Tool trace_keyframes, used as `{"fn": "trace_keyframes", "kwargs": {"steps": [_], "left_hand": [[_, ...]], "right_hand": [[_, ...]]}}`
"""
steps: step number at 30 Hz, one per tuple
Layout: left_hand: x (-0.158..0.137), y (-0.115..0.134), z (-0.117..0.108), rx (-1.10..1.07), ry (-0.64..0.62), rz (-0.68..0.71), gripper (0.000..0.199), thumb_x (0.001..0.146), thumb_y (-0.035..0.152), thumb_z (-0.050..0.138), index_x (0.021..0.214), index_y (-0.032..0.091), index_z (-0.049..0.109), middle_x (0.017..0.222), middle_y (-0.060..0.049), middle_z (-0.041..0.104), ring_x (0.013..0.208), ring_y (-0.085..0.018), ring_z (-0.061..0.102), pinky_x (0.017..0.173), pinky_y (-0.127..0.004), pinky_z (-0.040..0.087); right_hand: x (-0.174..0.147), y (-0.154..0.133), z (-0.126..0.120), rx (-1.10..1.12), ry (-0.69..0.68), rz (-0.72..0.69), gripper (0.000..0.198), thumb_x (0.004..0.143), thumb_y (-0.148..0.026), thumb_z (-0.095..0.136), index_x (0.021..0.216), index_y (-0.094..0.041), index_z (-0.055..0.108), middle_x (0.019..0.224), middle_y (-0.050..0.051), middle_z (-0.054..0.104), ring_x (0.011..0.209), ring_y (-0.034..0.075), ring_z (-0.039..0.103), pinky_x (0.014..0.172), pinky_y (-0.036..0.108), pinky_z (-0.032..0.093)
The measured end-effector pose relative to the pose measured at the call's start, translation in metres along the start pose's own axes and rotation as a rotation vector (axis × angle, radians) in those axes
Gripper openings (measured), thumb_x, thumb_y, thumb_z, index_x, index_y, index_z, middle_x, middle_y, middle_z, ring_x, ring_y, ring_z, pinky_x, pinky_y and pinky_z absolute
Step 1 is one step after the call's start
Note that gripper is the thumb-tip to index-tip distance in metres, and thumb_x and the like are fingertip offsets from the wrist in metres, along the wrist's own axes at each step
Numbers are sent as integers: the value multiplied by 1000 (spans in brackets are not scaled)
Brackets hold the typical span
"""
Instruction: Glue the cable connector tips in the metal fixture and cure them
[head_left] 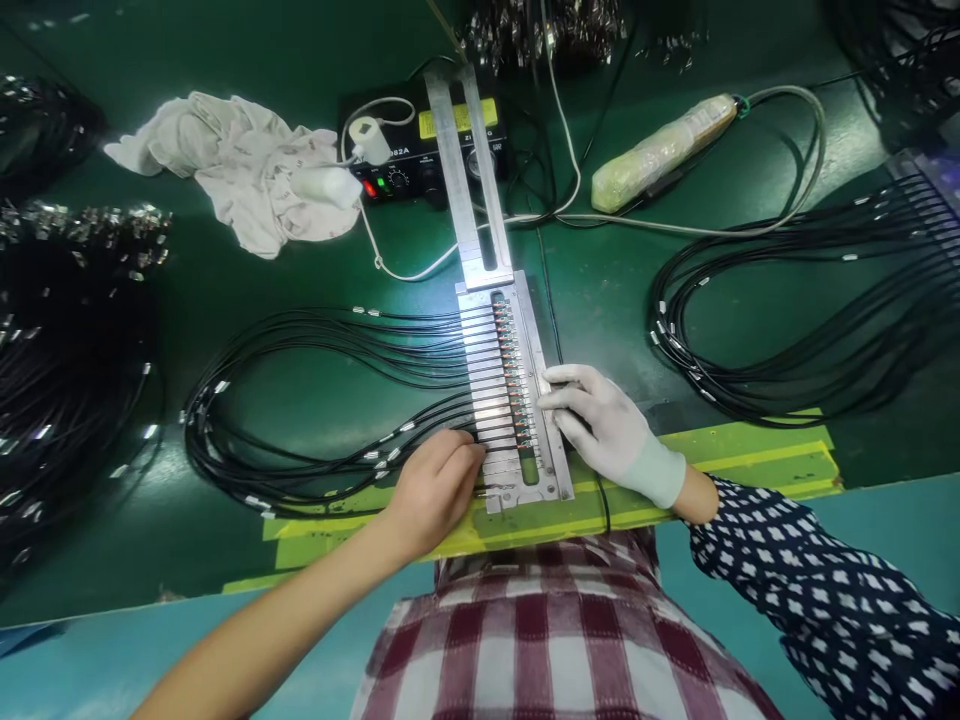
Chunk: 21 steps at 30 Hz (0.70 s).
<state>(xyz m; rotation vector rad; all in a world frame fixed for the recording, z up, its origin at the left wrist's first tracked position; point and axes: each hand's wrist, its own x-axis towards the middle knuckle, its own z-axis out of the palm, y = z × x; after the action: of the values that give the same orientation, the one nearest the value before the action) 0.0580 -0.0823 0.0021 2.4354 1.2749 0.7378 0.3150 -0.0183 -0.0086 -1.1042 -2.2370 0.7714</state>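
Observation:
A slotted metal fixture (487, 400) lies upright in front of me, with a row of black cables (300, 340) laid across it. Their stripped ends with small coloured wires (512, 370) line up along its long slot. My bare left hand (441, 490) is closed at the fixture's lower left edge, thumb and forefinger pinched on a black cable; its fingertips are partly hidden. On the opposite side, my gloved right hand (607, 430) rests its stretched, slightly parted fingers on the fixture's right rail (551, 430). The cables loop out to the left.
Behind the fixture stands a black control box (412, 165), partly under a metal slide (472, 190). A white cloth (255, 180) lies left of it, and a wrapped handheld tool (664, 155) right. More cables (675, 330) loop at right; dark bundles (75, 360) fill the left.

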Motion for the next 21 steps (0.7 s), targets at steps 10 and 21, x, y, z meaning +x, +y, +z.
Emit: {"fn": "trace_keyframes", "kwargs": {"steps": [10,21], "left_hand": [[-4,-8,-3,43,-27,105,34,90,3,48,118,16,62,96,-9,62,89,-18,56,75,-30,47],[-19,1,-4,357,-125,111,38,91,9,47,127,14,61,87,-8,64,77,-20,50,67,-32,32]], "right_hand": [[0,3,0,20,8,-15,22,95,-15,49,109,-22,65,128,10,54,116,26,55,94,47,49],[-18,-5,-6,-278,-75,-367,47,75,-1,48,114,-21,65,122,9,63,107,26,55,94,47,39]]}}
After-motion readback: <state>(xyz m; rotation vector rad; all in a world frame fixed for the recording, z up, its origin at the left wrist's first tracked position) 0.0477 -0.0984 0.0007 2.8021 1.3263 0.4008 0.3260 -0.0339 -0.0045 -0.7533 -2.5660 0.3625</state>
